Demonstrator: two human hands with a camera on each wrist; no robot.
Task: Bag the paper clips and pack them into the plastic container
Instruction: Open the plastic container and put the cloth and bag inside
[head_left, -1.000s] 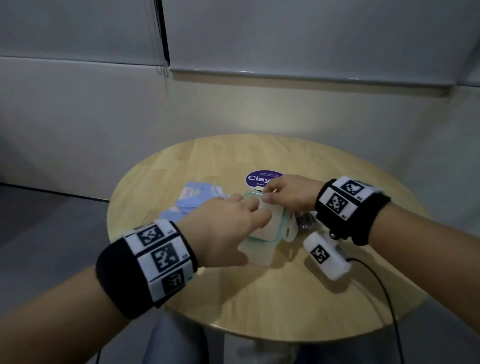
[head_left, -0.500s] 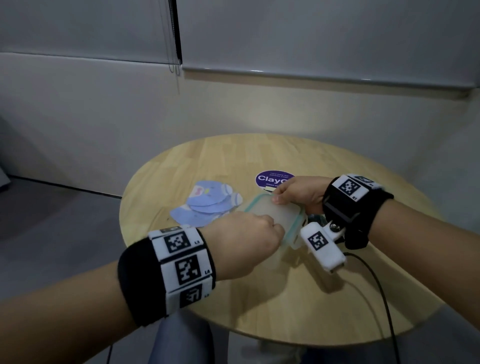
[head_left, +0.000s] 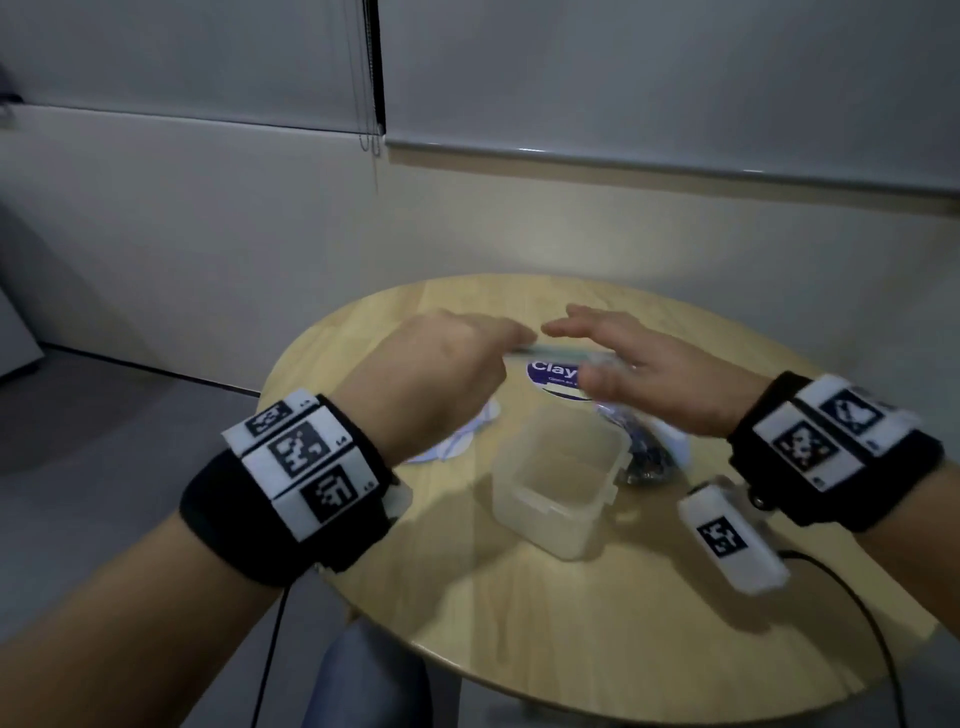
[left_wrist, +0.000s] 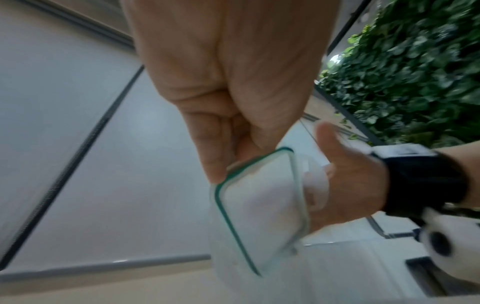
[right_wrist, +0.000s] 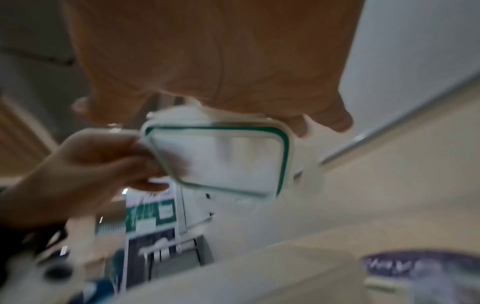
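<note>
- The head view looked forward and down from above the near edge of the round tabletop (head_left: 519, 597), taking in both forearms and the far wall.
- The left wrist view sat close under the left hand (left_wrist: 233, 86), facing up and rightward.
- The right wrist view sat close under the right hand (right_wrist: 207, 51), facing leftward.
- All three shared the lid (head_left: 550, 353) held between the hands.

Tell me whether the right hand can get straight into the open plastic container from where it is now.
Probably yes. The plastic container stands open on the table, its lid lifted off and pinched by the left hand. The right hand hovers open just beyond it, holding nothing, with nothing over the opening.
</note>
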